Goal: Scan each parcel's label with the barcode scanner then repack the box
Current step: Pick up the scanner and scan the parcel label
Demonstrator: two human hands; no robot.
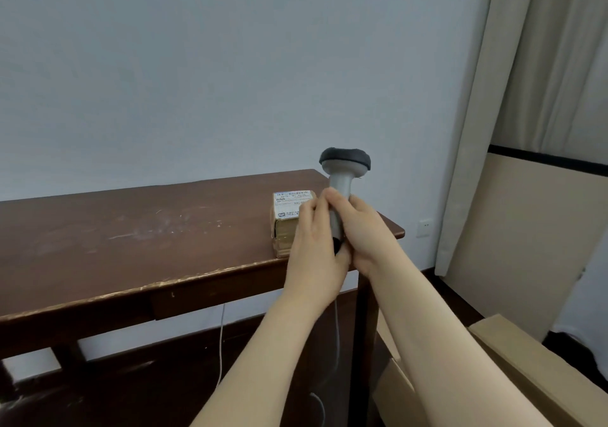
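Note:
A grey barcode scanner [343, 171] with a black head stands upright above the right end of the brown wooden table [138, 239]. My left hand [314, 249] and my right hand [363, 229] are both wrapped around its handle. Just behind my left hand a small cardboard parcel [284, 226] sits on the table, its white printed label facing up. My left hand covers the parcel's right part. The scanner's cable [336, 328] hangs down below my hands.
An open cardboard box [513, 354] stands on the floor at the lower right, partly behind my right forearm. A beige curtain [487, 97] hangs at the right. A thin white cord [221, 344] dangles under the table. A wall lies behind the table.

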